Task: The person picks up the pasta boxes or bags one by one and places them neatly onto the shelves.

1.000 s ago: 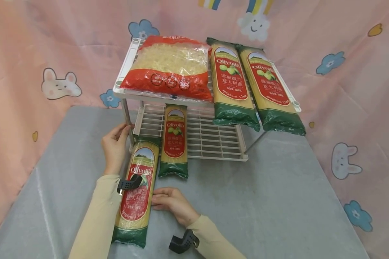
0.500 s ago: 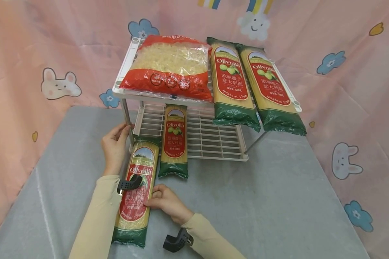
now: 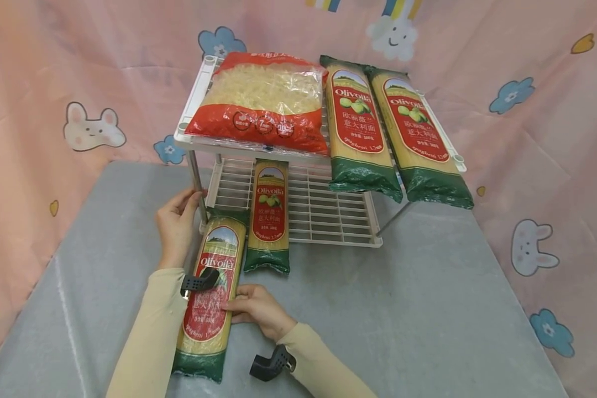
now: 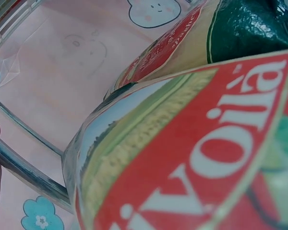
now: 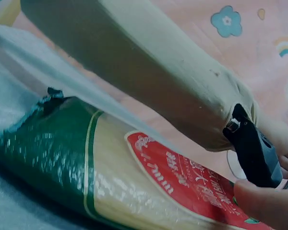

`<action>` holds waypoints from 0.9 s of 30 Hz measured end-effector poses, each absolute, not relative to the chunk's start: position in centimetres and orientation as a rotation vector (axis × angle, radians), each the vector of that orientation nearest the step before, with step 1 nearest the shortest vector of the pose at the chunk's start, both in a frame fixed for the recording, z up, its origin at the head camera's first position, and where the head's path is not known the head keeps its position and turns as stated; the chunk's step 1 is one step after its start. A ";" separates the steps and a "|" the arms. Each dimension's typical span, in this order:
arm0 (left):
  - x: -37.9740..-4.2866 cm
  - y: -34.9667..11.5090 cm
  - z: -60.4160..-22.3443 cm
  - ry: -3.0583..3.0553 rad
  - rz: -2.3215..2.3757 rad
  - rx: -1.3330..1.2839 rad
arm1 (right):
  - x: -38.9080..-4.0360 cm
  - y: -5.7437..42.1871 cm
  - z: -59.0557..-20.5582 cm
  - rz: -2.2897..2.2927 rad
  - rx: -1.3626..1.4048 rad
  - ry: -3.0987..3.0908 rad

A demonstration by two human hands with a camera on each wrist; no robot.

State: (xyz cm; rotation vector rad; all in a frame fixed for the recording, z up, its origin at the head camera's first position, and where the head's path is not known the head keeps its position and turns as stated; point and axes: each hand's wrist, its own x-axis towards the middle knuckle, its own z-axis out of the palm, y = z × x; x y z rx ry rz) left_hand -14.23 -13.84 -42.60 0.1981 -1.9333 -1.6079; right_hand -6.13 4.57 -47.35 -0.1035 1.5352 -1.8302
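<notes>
In the head view my left hand (image 3: 176, 225) grips the metal post (image 3: 197, 179) at the left front of a white two-tier rack (image 3: 335, 221). A green-ended spaghetti packet (image 3: 206, 326) slants in front of the rack, its far end by the lower shelf's left front corner. My right hand (image 3: 263, 310) holds this packet by its right edge, thumb on the label and fingers at the side. The right wrist view shows the thumb (image 5: 261, 203) on the packet's face. Beside it, a second spaghetti packet (image 3: 268, 207) lies on the lower shelf, jutting past the front.
On the upper shelf lie a red-and-clear pasta bag (image 3: 263, 99) at left and two more spaghetti packets (image 3: 355, 121) at right, overhanging the front edge. A grey cloth (image 3: 403, 320) covers the table. Behind hangs a pink patterned curtain (image 3: 144, 66).
My right hand has shifted from touching the packet's side to pinching its edge, with the thumb over the label. The left hand and packet have hardly moved.
</notes>
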 end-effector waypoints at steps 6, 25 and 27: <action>-14.3 -13.8 -42.7 -1.931 -1.579 0.184 | -5.7 4.1 -47.5 -1.826 -0.130 1.604; -14.4 -13.8 -42.7 -1.912 -1.637 0.210 | -5.0 2.9 -47.0 -1.913 -0.143 1.722; -14.4 -13.8 -42.7 -1.912 -1.640 0.211 | -5.1 2.9 -47.0 -1.936 -0.131 1.727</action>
